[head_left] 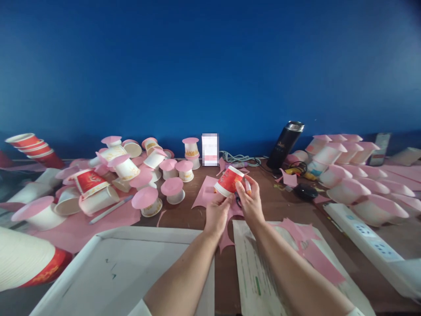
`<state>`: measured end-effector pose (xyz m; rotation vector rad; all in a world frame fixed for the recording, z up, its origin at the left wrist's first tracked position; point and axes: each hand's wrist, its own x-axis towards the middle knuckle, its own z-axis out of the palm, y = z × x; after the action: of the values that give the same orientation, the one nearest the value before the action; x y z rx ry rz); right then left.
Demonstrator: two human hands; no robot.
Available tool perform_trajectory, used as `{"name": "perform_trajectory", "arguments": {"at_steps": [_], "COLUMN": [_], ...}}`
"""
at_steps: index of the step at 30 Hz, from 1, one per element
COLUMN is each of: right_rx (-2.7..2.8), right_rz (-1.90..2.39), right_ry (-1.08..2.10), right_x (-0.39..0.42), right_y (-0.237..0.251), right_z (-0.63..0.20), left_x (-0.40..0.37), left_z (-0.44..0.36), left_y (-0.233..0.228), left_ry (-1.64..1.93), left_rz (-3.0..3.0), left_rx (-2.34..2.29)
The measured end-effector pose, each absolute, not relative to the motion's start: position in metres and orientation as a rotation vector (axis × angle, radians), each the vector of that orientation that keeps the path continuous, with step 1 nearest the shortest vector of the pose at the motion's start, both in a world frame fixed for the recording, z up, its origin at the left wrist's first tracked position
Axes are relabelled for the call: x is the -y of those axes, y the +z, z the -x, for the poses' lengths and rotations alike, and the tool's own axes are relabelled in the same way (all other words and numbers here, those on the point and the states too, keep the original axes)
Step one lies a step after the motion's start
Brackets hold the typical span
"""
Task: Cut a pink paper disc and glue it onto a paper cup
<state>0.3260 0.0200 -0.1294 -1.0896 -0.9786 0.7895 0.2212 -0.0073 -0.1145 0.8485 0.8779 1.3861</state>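
A red paper cup with white ends is held up over the table, tilted. My left hand is closed on its lower rim. My right hand has its fingers against the cup's right side. Also in the right hand is a small white stick with an orange end, its kind unclear. Beneath my hands lie pink paper offcuts with curved cut edges. A dark loop, partly hidden by the hands, shows between them.
Paper cups topped with pink paper discs crowd the left; more capped cups line the right. A black flask leans near the blue wall. A white box lid, a power strip and a cup stack are nearby.
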Motion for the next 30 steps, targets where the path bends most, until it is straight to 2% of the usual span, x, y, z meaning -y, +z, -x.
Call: {"name": "perform_trajectory", "arguments": {"at_steps": [4,10,14,21,27,30], "right_rx": [0.873,0.83,0.935,1.081,1.492,1.589], "right_rz": [1.092,1.084,1.111,1.049,0.996,0.938], "right_ry": [0.835,0.881,0.838,0.429,0.062,0.003], "right_x": [-0.02,-0.018,-0.019,-0.016,0.004,0.007], "right_y": [-0.129,-0.128,-0.131,-0.131,-0.115,-0.11], "right_z": [-0.326,-0.328,-0.328,-0.332,-0.329,-0.327], "left_x": [0.014,0.008,0.002,-0.008,-0.008,-0.007], "left_z": [-0.228,-0.223,-0.217,-0.209,-0.21,-0.211], "left_y": [-0.116,-0.12,-0.115,-0.119,-0.121,-0.119], "left_ry": [1.269,1.237,1.264,1.457,1.465,1.446], "left_rz": [-0.851,-0.311,-0.165,-0.134,-0.18,-0.172], "left_rx": [-0.745,-0.546,-0.536,-0.607,-0.567,-0.594]}}
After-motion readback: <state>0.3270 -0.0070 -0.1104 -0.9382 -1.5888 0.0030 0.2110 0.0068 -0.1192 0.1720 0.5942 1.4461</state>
